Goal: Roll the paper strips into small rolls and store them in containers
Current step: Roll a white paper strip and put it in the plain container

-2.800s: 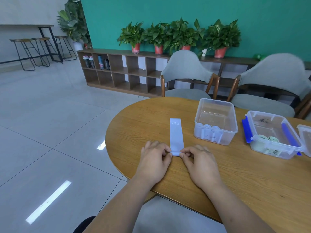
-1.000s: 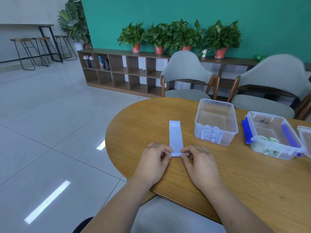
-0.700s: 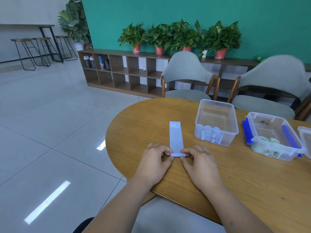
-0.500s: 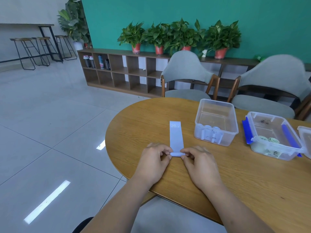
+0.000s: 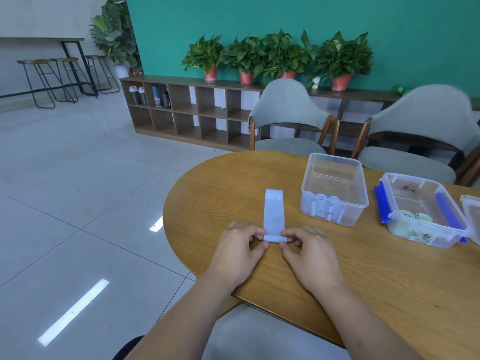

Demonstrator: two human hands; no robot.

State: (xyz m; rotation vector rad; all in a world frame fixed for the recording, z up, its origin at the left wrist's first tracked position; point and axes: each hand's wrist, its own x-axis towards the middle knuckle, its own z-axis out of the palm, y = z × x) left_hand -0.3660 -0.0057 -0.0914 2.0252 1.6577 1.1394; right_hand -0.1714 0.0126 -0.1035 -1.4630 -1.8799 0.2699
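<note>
The strip [image 5: 274,211] is lying flat on the surface [image 5: 363,276], running straight away from the person, with its near end curled into a small coil [image 5: 274,238]. The left hand [image 5: 237,252] is pinching the coil's left end and the right hand [image 5: 309,253] its right end, the fingers of both curling in close around it.

It is looking like thin, light paper (pale lilac, with "20" printed at the far end). I am judging it limp, easy to crease, and likely to spring open the moment the pinch slackens. So the two ends of the coil are seeming the right places to hold, with light, even pressure so the layers are not skewing or flattening.

Counting: one strip is being worked, with two hands on it. Three boxes are standing to the right. A clear box [image 5: 354,211] is holding white rolls [image 5: 324,203], three at least, though its wall is blurring them. A clipped box [image 5: 420,179] is showing two green rolls [image 5: 415,215] on top. A third box [image 5: 471,216] is barely entering view at the edge.
</note>
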